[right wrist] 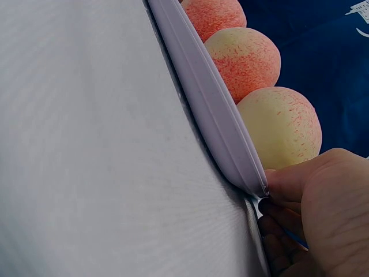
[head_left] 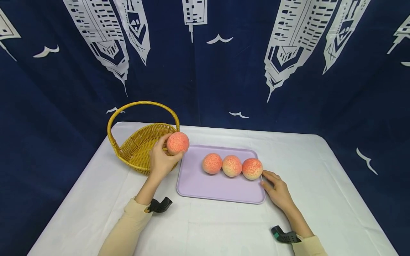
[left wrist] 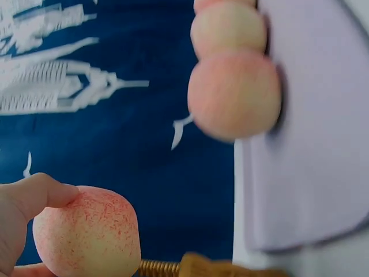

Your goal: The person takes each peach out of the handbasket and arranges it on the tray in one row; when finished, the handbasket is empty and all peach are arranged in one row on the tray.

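My left hand [head_left: 161, 160] grips a peach [head_left: 177, 143] between thumb and fingers, above the right side of a yellow wicker basket [head_left: 134, 144]. The left wrist view shows this peach [left wrist: 92, 236] from the side, its lower part cut off by the frame. A lilac tray [head_left: 217, 188] lies right of the basket and bears three peaches in a row: a left one [head_left: 212, 163], a middle one [head_left: 232, 166] and a right one [head_left: 252, 169]. At the tray's right end my right hand [head_left: 279, 192] holds the rim [right wrist: 253, 173], thumb against it and fingers partly hidden.
The tall arched handle [head_left: 141, 103] of the basket rises over its opening. White cloth [head_left: 217, 227] covers the table. A dark blue curtain [head_left: 205, 85] with white building prints hangs behind the table's far edge.
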`<state>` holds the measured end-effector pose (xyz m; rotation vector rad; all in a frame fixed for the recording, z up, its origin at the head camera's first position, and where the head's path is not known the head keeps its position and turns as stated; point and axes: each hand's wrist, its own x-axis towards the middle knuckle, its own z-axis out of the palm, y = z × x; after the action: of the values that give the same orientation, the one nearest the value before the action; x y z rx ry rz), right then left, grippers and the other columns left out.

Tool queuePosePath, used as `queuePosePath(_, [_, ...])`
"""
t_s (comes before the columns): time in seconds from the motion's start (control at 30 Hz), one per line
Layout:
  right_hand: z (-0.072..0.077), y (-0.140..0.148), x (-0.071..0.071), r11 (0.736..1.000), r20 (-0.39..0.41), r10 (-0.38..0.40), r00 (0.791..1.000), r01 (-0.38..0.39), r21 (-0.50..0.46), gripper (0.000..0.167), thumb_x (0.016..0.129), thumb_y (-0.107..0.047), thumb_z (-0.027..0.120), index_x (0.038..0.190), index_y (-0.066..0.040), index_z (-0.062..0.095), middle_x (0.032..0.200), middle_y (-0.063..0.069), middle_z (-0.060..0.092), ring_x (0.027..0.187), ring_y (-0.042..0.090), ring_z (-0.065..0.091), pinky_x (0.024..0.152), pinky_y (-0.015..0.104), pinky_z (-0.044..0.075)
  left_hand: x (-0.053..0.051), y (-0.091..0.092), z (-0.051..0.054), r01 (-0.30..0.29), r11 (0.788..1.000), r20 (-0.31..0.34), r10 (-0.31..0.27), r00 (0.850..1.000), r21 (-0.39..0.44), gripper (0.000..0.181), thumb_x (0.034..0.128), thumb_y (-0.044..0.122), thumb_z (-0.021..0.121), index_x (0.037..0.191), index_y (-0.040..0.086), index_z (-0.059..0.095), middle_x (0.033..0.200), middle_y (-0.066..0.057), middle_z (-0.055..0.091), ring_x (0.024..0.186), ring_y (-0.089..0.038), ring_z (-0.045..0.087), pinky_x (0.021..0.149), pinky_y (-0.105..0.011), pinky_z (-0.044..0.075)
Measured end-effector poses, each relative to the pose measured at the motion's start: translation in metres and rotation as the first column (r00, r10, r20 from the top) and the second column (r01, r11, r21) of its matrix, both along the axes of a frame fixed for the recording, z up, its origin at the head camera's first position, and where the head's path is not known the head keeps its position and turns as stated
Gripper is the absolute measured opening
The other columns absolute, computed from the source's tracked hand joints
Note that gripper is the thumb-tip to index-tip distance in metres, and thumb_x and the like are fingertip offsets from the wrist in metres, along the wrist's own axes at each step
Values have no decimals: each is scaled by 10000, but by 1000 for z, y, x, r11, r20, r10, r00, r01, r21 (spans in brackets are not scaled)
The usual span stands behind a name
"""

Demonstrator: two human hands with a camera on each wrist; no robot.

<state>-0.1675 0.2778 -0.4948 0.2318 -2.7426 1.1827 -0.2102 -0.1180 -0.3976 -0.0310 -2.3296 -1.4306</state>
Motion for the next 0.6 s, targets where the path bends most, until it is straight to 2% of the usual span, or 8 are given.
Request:
queuePosePath(0.1, [0, 0, -1, 1000, 4, -1, 1000, 1, 2, 449, 948, -91, 596, 1362, 60, 513, 1388, 253, 520, 1327, 457, 414, 1091, 635, 293, 8, 10, -6, 18, 1000, 4, -18, 1000, -7, 703, 676, 160, 850, 1311, 38, 572, 1185, -185, 641, 1058, -313, 633, 827, -409, 579])
queuePosePath(0.23, [-1, 1, -1, 1000, 2, 1, 1000, -1, 1, 447, 950, -92, 593, 1364, 56, 513, 1393, 247, 518, 1331, 452, 412, 1095, 633, 289, 16, 24, -19, 8, 998, -8, -8, 1000, -59, 702, 675, 165, 850, 1306, 19, 578, 1208, -200, 650, 1037, -346, 655, 828, -440, 574])
queuePosePath(0.4, [-1, 1, -2, 1000, 1, 7, 1000, -7, 4, 444, 951, -90, 591, 1361, 61, 515, 1392, 252, 518, 1329, 456, 413, 1091, 636, 291, 24, 38, -39, -19, 990, -63, 10, 998, -140, 694, 655, 164, 868, 1270, -14, 600, 1178, -224, 668, 1061, -386, 653, 885, -506, 539])
queuePosePath(0.5, [-1, 0, -2, 1000, -1, 6, 1000, -6, 2, 443, 948, -86, 591, 1358, 64, 516, 1389, 251, 520, 1328, 455, 414, 1091, 634, 292, 28, 45, -47, -40, 984, -101, 23, 995, -176, 698, 643, 162, 870, 1259, -31, 605, 1174, -240, 667, 1071, -409, 649, 906, -523, 528])
queuePosePath(0.6, [-1, 0, -1, 1000, -3, 4, 1000, -4, -3, 442, 946, -79, 592, 1356, 69, 516, 1387, 251, 522, 1326, 454, 417, 1091, 631, 295, 30, 49, -52, -58, 982, -117, 38, 992, -177, 707, 643, 162, 872, 1259, -51, 598, 1183, -256, 659, 1081, -425, 643, 917, -529, 523])
